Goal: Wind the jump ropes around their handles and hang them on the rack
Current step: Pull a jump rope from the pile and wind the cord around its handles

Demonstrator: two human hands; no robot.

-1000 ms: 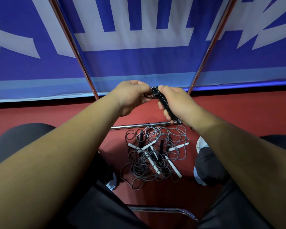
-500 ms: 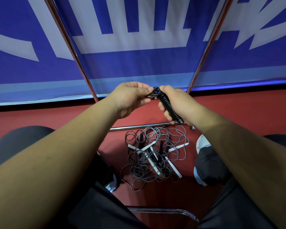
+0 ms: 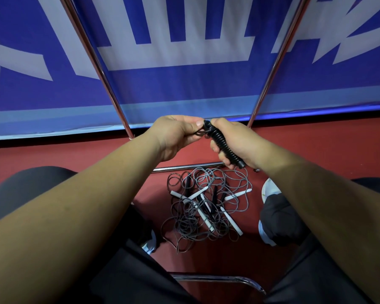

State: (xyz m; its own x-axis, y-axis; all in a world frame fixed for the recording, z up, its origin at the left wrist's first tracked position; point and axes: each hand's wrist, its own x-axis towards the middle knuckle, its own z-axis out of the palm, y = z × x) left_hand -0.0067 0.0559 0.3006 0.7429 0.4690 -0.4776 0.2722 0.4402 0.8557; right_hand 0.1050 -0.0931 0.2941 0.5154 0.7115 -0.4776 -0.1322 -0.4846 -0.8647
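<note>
My right hand [image 3: 237, 141] grips a black jump rope bundle [image 3: 221, 142], its cord coiled tightly around the handles and slanting down to the right. My left hand [image 3: 176, 133] pinches the loose cord end at the bundle's top. Both hands are held up in front of the chrome rack, whose two slanted poles [image 3: 101, 69] rise to either side. On the red floor below lies a tangled pile of grey ropes [image 3: 206, 207] with white and black handles.
A blue and white banner [image 3: 184, 84] stands behind the rack. The rack's low crossbar [image 3: 184, 167] runs just beyond the pile. My dark-trousered knees and shoes [image 3: 270, 191] flank the pile. A chrome chair edge [image 3: 217, 279] curves at the bottom.
Both hands with the wound bundle have shifted slightly; my left fingers keep working the cord end at the bundle's top. The pile on the floor is unchanged.
</note>
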